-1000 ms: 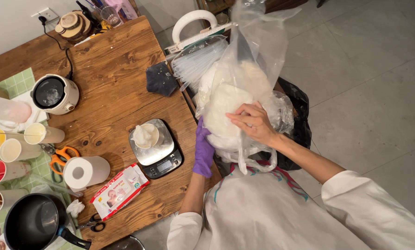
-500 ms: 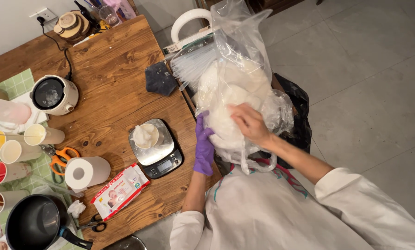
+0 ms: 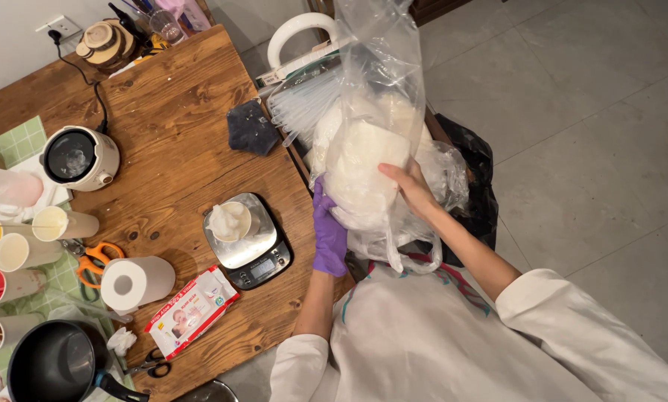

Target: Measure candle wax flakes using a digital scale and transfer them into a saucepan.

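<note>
Bag (image 3: 371, 149): clear plastic, held upright just off the bench (image 3: 177, 141) edge, right of the scale (image 3: 248, 240); neck standing tall, likely so the white lumpy contents settle to the bottom.
Left hand (image 3: 328, 231): purple-gloved, cupped against the bag's lower left side, between bag and scale; seems to carry the weight from beneath.
Right hand (image 3: 410, 190): bare, fingers spread flat on the bag's front, pressing the white mass inward; grasping through the plastic, not clenched.
Scale: on the bench close by the bag, with a small white cup (image 3: 228, 221) of pale material on its plate, within easy reach.
Behind the bag: black sack (image 3: 477, 193), farther from the scale, partly hidden.
Left of scale: paper roll (image 3: 137, 281), orange scissors (image 3: 96, 260), wipes packet (image 3: 191, 311).
Change from half a second ago: right hand lower on the bag's front; gloved hand in much the same spot; bag neck straighter.
</note>
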